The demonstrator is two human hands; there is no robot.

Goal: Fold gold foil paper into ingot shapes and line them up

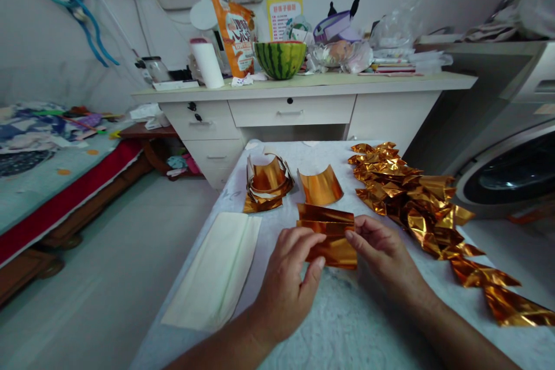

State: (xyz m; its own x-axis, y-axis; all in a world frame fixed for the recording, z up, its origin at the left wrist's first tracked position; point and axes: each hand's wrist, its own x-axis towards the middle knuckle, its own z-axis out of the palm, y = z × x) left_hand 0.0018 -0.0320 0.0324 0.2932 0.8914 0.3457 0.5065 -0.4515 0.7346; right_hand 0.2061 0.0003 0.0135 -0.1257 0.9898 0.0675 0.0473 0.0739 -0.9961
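Note:
A sheet of gold foil paper [333, 251], with a crease across it and its far part standing up, is between my hands above the cloth-covered table. My right hand [385, 251] pinches its right edge between thumb and fingers. At the left side, my left hand [290, 277] curls its thumb and forefinger around the sheet. Just beyond lies a single curved foil sheet [321, 186]. A stack of curled foil sheets with pale backing [266, 182] stands to its left. Along the right edge spreads a heap of folded gold foil pieces [411, 202].
A flat cream paper packet [212, 272] lies left of my hands on the table [368, 324]. Behind stands a white desk [290, 110] bearing half a watermelon [280, 59] and an orange pouch [236, 37]. A bed [65, 185] is at left, a washing machine [511, 144] at right.

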